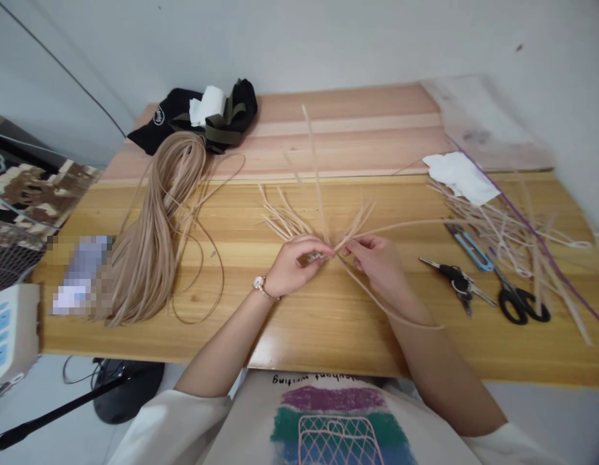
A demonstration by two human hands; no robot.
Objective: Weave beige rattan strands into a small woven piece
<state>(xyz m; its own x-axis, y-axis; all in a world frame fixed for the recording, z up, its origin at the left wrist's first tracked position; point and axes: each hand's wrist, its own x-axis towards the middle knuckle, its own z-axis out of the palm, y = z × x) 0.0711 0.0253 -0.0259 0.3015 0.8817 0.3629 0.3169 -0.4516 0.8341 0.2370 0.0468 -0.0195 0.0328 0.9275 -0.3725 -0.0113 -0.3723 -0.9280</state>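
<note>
Thin tan rattan strips (288, 219) fan out in front of me over the wooden table, their crossing point between my hands. My left hand (302, 261) is closed on the gathered strips, thumb and fingers pinching near the crossing. Close on its right, my right hand (374, 258) pinches a strip beside the same crossing. One long strip (415, 224) runs off to the right from there, and another curves down over my right forearm. A taller strip (313, 155) stands up from the middle. My fingers partly hide the crossing itself.
A thick hank of strips (161, 239) lies at left, below a black bag (178, 106) with tissue on it. At right lie scissors (519, 303), keys (457, 278), a blue cutter (473, 248), cut strips (503, 226) and white tissue (459, 174). A power strip (13, 329) stands left.
</note>
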